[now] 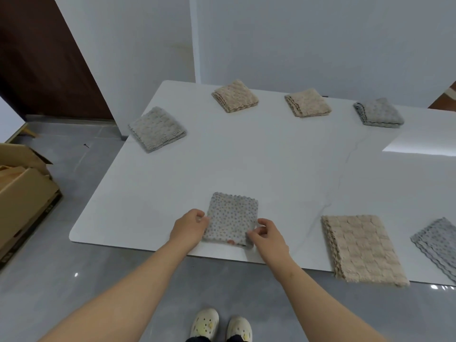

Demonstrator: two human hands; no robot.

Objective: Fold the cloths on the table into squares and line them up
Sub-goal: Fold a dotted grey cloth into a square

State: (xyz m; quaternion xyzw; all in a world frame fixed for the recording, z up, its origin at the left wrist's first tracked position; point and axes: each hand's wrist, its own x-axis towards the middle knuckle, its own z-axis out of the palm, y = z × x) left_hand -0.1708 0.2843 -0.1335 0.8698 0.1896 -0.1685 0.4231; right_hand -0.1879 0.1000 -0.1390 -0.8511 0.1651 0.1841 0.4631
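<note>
The grey dotted folded cloth (232,219) lies lower centre of the frame on the white worktop (246,156). The left hand (190,227) and right hand (267,234) each pinch a side edge, grip closed on it, probably squaring it to join the folded cloths (234,98) in the upper frame.

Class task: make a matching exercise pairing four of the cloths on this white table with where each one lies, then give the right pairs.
Column one:
1. beige long rectangular cloth
2. plain grey folded square cloth
3. dotted grey folded square cloth
4. pale greyish-beige folded square cloth

Column two:
A. gripped by left hand and right hand
B. far side, right end
C. near edge, right of the hands
D. farthest left of all

Pairs: 1-C, 2-B, 3-A, 4-D.
</note>
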